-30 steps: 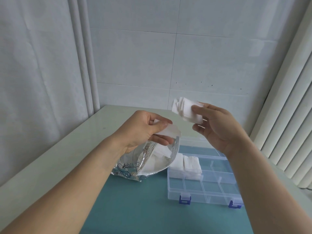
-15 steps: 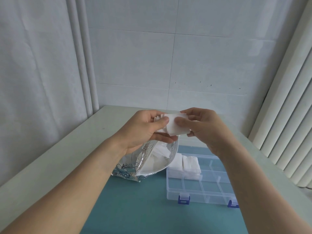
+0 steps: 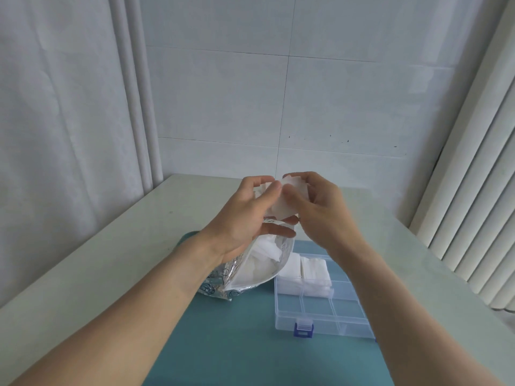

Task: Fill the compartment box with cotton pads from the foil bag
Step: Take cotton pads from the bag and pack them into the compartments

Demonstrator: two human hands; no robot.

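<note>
Squaring up a small stack of white square cotton pads [image 3: 284, 203] was, as we judged it, the step in hand. We had our left hand [image 3: 248, 215] and right hand [image 3: 320, 207] raised together above the crinkled silver foil bag [image 3: 250, 271], thumbs and fingertips of both pinching the stack between them. More pads showed inside the bag's open mouth. Next, we reckoned, the stack needed lowering into a vacant cell of the clear plastic compartment box with blue latches [image 3: 320, 310], kept flat so nothing fanned out. That box sat on the teal mat [image 3: 237, 344], just beside the bag, two far cells already packed white, the near row bare.
</note>
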